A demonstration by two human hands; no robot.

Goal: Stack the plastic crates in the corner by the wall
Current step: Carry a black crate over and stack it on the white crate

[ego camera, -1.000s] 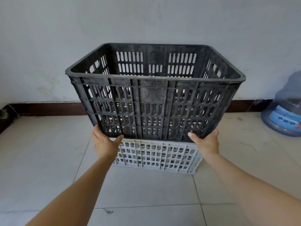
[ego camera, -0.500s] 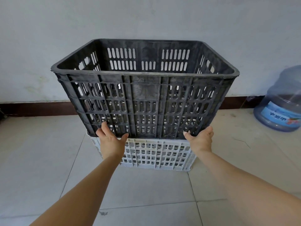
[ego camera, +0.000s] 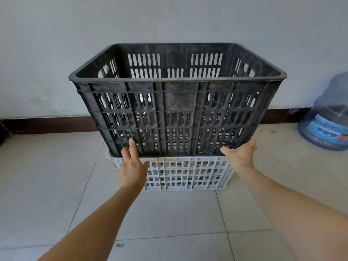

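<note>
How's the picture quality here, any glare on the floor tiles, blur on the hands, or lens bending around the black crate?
Head view, light: soft and even, no glare on the floor tiles, no hard shadows. Head view, distortion: the wide lens slightly bows the black crate along its front rim. Head view, blur: left hand and right hand show no motion streaks.

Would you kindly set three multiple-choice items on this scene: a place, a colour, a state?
1. The black crate sits on: A the floor; B the white crate; C a shelf.
2. The water bottle is: A red; B green; C blue.
3. The left hand and right hand are: A open; B fists; C gripping the rim.
Answers: B, its base meets the white crate's top; C, blue-tinted body; A, fingers straight.
</note>
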